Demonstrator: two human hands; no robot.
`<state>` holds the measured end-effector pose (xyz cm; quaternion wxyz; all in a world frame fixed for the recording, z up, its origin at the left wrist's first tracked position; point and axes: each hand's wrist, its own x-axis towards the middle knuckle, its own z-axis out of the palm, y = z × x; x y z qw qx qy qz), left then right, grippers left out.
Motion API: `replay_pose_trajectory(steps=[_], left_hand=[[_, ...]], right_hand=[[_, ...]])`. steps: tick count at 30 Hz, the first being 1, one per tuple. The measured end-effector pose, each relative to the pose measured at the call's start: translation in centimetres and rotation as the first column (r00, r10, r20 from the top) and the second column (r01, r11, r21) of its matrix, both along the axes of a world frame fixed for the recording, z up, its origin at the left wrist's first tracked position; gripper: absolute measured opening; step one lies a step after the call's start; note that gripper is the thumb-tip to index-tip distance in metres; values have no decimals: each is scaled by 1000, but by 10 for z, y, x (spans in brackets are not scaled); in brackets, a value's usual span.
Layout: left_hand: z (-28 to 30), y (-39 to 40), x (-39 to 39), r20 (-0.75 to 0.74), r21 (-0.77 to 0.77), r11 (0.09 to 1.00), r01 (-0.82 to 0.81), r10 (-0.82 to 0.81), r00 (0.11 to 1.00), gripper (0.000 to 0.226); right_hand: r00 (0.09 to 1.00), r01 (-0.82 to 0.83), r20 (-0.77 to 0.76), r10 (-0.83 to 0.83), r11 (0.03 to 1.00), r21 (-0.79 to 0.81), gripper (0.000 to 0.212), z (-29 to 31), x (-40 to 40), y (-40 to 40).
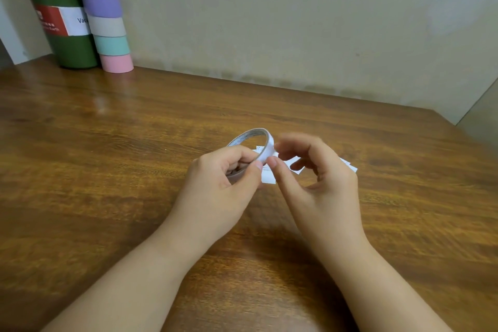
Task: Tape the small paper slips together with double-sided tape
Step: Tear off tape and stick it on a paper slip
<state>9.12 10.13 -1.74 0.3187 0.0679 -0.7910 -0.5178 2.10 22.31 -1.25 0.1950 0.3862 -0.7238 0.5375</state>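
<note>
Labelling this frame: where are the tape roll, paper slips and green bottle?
tape roll (266, 143), head view, outer band.
paper slips (269, 176), head view, near slip's corner.
green bottle (67, 46), head view, lower body.

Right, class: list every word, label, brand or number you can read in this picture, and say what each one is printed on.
"Vac": on the white part of the label on the green bottle; the word is cut off by the stack of coloured rolls.
"Earth": on the red part of that label; the lines above it are too blurred to read.
Print inside the tape roll: too small to read.
Print on the paper slips: too small to read.
</note>
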Motion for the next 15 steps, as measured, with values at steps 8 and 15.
replay_pose_trajectory(steps=[8, 15], left_hand=[[0, 1, -1, 8, 21, 1000, 5, -5, 1000, 20], [-1, 0, -2, 13, -1, 1000, -6, 6, 1000, 14]], right_hand=[[994, -7, -109, 22, 991, 137, 33, -7, -8, -1], [991, 19, -137, -6, 996, 93, 7, -4, -8, 0]])
